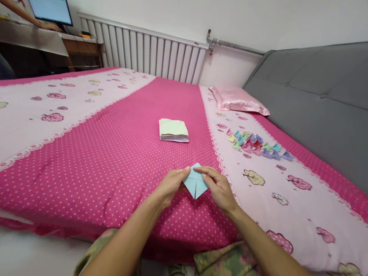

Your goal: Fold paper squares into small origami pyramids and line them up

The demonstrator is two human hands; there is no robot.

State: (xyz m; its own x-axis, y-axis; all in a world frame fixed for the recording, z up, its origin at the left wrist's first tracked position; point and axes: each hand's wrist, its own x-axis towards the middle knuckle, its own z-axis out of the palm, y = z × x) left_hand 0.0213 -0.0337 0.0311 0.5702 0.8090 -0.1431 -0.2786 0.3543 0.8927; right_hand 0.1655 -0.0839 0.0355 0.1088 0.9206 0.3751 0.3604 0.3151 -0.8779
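Note:
A light blue folded paper (195,182) is held just above the near edge of a bed with a pink polka-dot sheet (114,163). My left hand (169,186) pinches its left side, fingers closed on it. My right hand (218,187) pinches its right side and top corner. The paper shows diagonal creases and tapers to a point at the bottom. Farther up the bed lies a stack of coloured paper squares (173,130) with a pale green sheet on top. To the right, several small folded paper pieces (258,146) in mixed colours lie in a row.
A pink satin pillow (237,100) lies at the bed's far right. A grey sofa (334,112) runs along the right side. A white radiator (150,51) lines the back wall. At top left, another person's arm (29,16) reaches to a desk with a monitor (51,7).

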